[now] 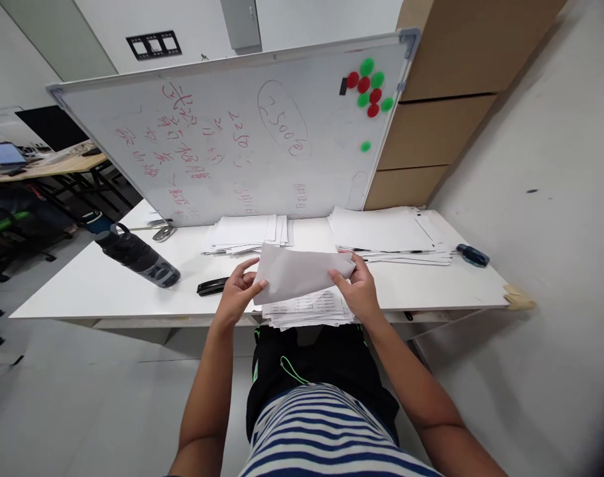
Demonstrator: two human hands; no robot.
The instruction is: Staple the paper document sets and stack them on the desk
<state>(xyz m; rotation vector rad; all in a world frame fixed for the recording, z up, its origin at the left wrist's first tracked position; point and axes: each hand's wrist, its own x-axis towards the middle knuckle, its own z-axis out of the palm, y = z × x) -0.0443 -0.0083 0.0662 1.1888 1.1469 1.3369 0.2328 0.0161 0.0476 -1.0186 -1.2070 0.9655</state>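
Between my two hands a white sheet of paper (302, 273) is held up at a tilt, its near face blank. My left hand (239, 288) pinches its left edge, thumb in front and fingers behind. At the right edge my right hand (357, 286) grips the sheet, thumb on the near face. Just below the sheet, a stack of printed papers (311, 310) lies at the desk's front edge, partly covered by it. A black stapler (213, 286) rests close to my left hand.
On the white desk (421, 285), paper piles lie at back left (244, 232) and back right (381, 228). A dark bottle (142, 255) stands at left. A whiteboard (212, 146) rises behind, beside stacked cardboard boxes (431, 132). A dark blue object (473, 255) sits far right.
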